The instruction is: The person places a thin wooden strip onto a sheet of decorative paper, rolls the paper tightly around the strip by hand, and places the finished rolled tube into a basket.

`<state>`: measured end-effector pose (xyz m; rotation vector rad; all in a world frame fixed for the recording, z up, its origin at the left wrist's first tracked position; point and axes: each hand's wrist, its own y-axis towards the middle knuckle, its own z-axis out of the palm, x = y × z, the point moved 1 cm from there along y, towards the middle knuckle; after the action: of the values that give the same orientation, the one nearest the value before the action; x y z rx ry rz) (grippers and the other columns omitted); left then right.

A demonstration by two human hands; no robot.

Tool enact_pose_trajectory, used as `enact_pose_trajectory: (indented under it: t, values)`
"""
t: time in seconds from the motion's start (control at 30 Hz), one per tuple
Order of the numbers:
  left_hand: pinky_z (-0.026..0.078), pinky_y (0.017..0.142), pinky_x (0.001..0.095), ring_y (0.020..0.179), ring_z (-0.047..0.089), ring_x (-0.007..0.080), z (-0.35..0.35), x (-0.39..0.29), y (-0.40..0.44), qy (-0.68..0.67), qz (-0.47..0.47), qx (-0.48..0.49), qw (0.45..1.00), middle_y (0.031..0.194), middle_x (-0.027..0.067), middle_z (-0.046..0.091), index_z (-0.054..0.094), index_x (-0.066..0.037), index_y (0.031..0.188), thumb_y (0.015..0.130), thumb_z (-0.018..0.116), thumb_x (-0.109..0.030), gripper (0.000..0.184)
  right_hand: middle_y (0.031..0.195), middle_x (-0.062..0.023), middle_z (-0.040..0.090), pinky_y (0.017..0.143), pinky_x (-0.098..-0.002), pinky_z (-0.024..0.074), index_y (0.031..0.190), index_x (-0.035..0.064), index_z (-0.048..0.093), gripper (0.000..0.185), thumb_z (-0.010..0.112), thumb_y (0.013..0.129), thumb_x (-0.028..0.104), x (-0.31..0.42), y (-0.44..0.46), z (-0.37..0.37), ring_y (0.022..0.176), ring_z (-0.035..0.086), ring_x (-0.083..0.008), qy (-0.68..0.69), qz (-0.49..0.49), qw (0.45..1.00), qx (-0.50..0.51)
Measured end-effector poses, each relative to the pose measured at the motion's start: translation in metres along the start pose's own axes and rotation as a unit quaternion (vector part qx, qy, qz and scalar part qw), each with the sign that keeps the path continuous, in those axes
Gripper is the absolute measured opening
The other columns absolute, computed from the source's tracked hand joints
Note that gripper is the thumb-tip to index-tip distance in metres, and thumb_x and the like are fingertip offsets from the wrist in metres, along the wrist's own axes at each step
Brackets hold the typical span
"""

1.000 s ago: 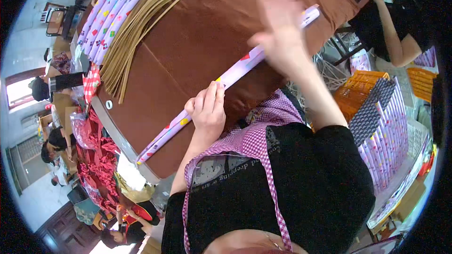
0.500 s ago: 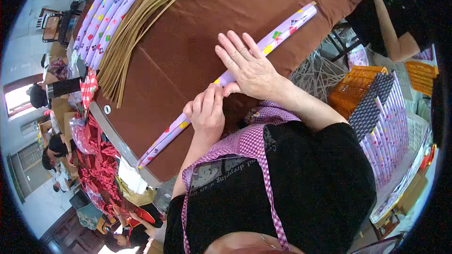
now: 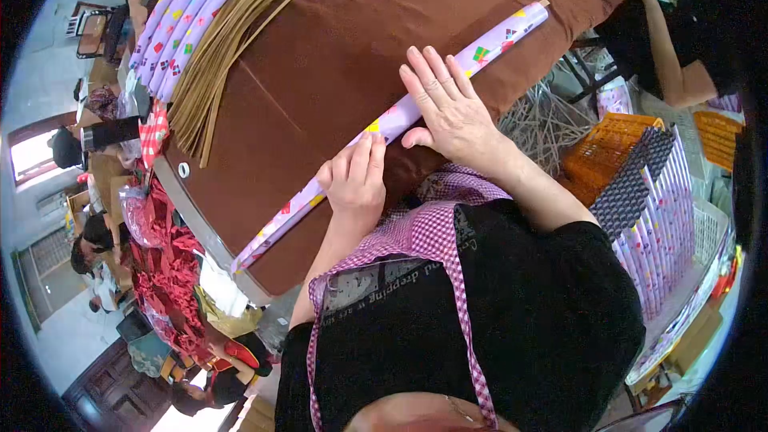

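Observation:
A long, narrow roll of lilac patterned paper (image 3: 504,34) lies diagonally across the brown-covered table (image 3: 336,56), with a thin tan stick end showing at its upper right tip. My left hand (image 3: 356,176) rests on the lower middle of the roll, its fingers bent and pressed together on the paper; what they hold, if anything, is hidden. Up and to the right, my right hand (image 3: 452,112) lies flat across the roll with its fingers stretched out and the thumb apart.
Tan strips (image 3: 232,56) and finished-looking lilac rolls (image 3: 172,40) lie at the table's upper left. A white tape ring (image 3: 184,170) sits near the left edge. Orange baskets (image 3: 600,148) and lilac rolls (image 3: 656,232) stand at right. A co-worker's arm (image 3: 664,48) is at upper right.
My right hand has come down from the roll's upper part and now lies flat on it. The roll looks wider, with more printed pattern facing up. My left hand has barely moved.

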<state>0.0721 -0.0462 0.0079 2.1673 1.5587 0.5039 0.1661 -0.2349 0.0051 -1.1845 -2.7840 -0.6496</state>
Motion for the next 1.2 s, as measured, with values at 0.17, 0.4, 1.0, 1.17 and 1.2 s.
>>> enact_pose_trajectory:
  t: [0.17,0.4,1.0,1.17,1.2]
  values:
    - [0.035,0.083,0.0337,0.092,0.063,0.0128,0.002,0.0,0.001,0.015,-0.001,-0.003,1.0,0.114,-0.0002,0.068,0.072,-0.01,0.113,0.087,0.063,-0.013,0.028,0.159,-0.0232,0.028,0.121,-0.0523,0.0177,0.149,-0.0046,0.034,0.098,0.04,0.086,0.07,-0.013,-0.018,-0.008,0.149,0.024,-0.0386,0.009,0.045,0.999,0.011]
    - [0.033,0.084,0.033,0.093,0.063,0.0125,0.002,-0.001,0.001,0.023,0.01,-0.009,1.0,0.114,0.0027,0.069,0.072,-0.008,0.112,0.088,0.063,-0.013,0.027,0.16,-0.0229,0.026,0.122,-0.0511,0.009,0.151,-0.0013,0.033,0.066,0.05,0.099,0.035,-0.078,-0.038,-0.032,0.151,0.019,-0.0376,-0.042,0.178,0.977,-0.113]
    - [0.033,0.086,0.0339,0.097,0.061,0.0137,0.0,0.001,-0.003,-0.003,0.004,0.016,1.0,0.118,0.0042,0.069,0.072,-0.007,0.115,0.088,0.06,-0.011,0.03,0.161,-0.0185,0.025,0.121,-0.0534,0.0141,0.153,0.0064,0.031,0.1,0.07,0.076,0.057,-0.073,0.025,-0.006,0.151,0.016,-0.039,0.039,0.086,0.995,-0.042]
    - [0.033,0.087,0.0343,0.097,0.061,0.0145,-0.001,-0.002,-0.003,-0.001,0.004,0.014,1.0,0.12,0.0038,0.069,0.072,-0.007,0.117,0.088,0.061,-0.011,0.031,0.164,-0.0175,0.019,0.122,-0.0514,0.0137,0.155,0.011,0.029,0.103,0.079,0.072,0.046,-0.079,0.023,-0.019,0.152,0.012,-0.0392,0.106,0.06,0.993,-0.012]
    - [0.033,0.087,0.0343,0.098,0.061,0.0146,-0.001,-0.001,-0.004,-0.001,0.003,0.017,1.0,0.12,0.0039,0.069,0.072,-0.007,0.117,0.088,0.06,-0.011,0.031,0.164,-0.0171,0.017,0.122,-0.051,0.0142,0.156,0.0129,0.03,0.101,0.081,0.072,0.039,-0.08,0.023,-0.021,0.152,0.012,-0.0387,0.125,0.054,0.991,0.009]
